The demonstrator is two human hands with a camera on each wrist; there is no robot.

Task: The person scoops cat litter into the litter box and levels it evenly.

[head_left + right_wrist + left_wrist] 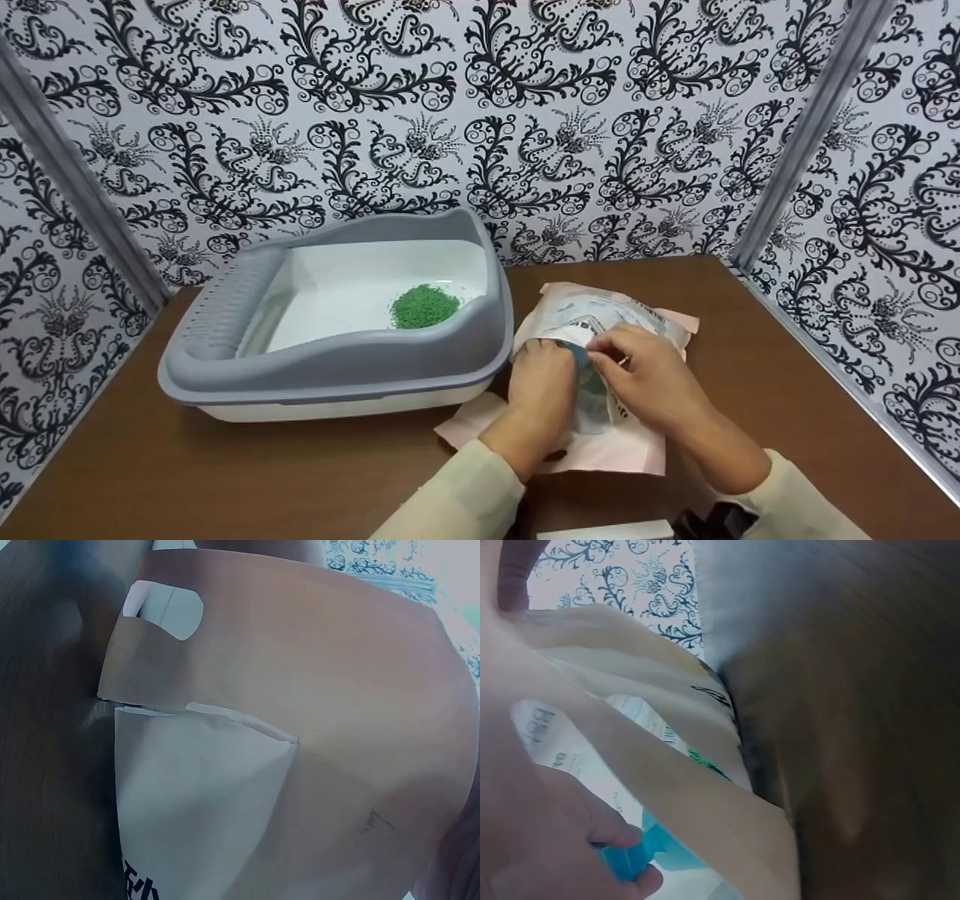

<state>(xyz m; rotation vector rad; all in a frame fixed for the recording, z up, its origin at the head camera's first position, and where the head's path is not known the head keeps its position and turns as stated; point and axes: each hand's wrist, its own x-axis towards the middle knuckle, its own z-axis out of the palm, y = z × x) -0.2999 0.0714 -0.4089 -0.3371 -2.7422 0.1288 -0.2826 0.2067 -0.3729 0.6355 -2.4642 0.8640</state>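
Note:
A pink and white bag [615, 446] of litter lies on the table with its mouth open towards me. My left hand [541, 386] reaches into the mouth. In the left wrist view, its thumb and a finger pinch a blue plastic scoop [634, 856], partly hidden inside the bag. My right hand [660, 382] pinches the bag's edge on the right side of the opening. A heap of green litter pellets [425, 306] lies in the grey and white litter box [420, 364], left of both hands.
The litter box takes up the left and middle of the brown table [750, 337]. Patterned walls [390, 150] enclose the back and sides. At the front edge lie a white object [607, 531] and a black object [716, 521], both partly out of view.

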